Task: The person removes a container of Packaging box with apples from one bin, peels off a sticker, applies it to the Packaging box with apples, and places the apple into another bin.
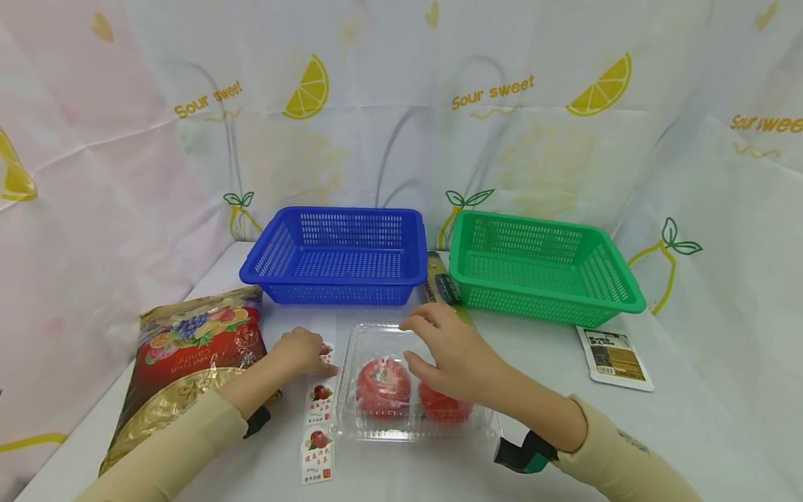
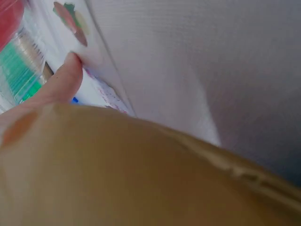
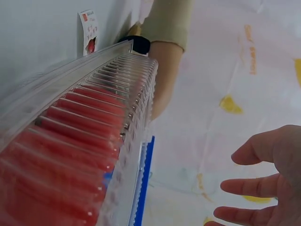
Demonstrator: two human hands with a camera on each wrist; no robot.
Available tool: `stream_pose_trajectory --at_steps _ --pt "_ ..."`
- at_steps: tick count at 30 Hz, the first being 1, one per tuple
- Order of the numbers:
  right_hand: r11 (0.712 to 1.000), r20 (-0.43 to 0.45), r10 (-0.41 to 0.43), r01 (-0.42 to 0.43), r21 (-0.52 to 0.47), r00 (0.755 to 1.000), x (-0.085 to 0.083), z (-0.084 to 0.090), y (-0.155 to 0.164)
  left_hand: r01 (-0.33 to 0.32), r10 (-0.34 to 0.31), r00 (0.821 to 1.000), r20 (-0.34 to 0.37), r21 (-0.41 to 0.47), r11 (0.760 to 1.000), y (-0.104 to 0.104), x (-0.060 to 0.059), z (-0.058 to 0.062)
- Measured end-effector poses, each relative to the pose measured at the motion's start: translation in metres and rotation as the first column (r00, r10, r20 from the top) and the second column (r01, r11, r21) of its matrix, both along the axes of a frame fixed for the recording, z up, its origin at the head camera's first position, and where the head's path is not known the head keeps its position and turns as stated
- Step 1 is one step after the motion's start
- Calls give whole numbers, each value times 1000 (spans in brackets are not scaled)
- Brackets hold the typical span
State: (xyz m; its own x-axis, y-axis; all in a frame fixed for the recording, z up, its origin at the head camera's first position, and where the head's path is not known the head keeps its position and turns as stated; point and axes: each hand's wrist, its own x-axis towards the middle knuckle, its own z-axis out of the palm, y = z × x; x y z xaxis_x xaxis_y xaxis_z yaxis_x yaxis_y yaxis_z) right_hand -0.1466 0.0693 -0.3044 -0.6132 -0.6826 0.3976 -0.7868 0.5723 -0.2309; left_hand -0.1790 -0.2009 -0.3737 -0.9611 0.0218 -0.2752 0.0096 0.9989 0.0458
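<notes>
Right hand point(image 1: 448, 359) hovers spread over the clear plastic clamshell box of red fruit point(image 1: 410, 387) mid-table, left hand point(image 1: 301, 351) pressing the strip of fruit stickers point(image 1: 318, 411) beside it; slick ribbed lid could slip or pop open if gripped unevenly

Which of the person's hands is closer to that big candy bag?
Left. The left hand rests just right of the candy bag; the right hand hovers over the clear fruit box, farther away.
</notes>
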Motion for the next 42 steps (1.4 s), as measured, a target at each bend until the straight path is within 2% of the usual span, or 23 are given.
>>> stream_pose_trajectory --at_steps 3,7,13,17,21,26,32,37,42 --pt "1000 19 6 -6 22 1000 1 1 -4 -7 7 1000 10 -18 1000 0 -1 -1" --pt "999 52 -6 3 54 999 3 1 -7 21 -21 1000 -5 -29 999 -3 -1 -4" --pt "998 68 19 -23 58 998 4 -1 -9 75 -75 997 -14 -9 997 -15 0 -3" --pt "998 62 31 -35 50 998 4 -2 -10 84 -84 996 -16 10 996 -22 2 -1" --pt "998 83 43 -47 45 996 4 -2 -11 76 -75 997 -15 35 996 -24 2 1" --pt "997 105 65 -70 44 992 4 -3 -13 44 -45 999 20 75 996 -25 0 3" --pt "996 61 89 -91 25 994 3 -5 -15 24 -28 999 28 126 992 -26 -4 1" --pt "994 17 110 -110 28 994 2 -8 -17 -32 22 998 58 172 985 -29 -5 -4" --pt "990 24 129 -130 50 991 2 -12 -21 -23 15 999 45 172 985 -32 -4 -1"
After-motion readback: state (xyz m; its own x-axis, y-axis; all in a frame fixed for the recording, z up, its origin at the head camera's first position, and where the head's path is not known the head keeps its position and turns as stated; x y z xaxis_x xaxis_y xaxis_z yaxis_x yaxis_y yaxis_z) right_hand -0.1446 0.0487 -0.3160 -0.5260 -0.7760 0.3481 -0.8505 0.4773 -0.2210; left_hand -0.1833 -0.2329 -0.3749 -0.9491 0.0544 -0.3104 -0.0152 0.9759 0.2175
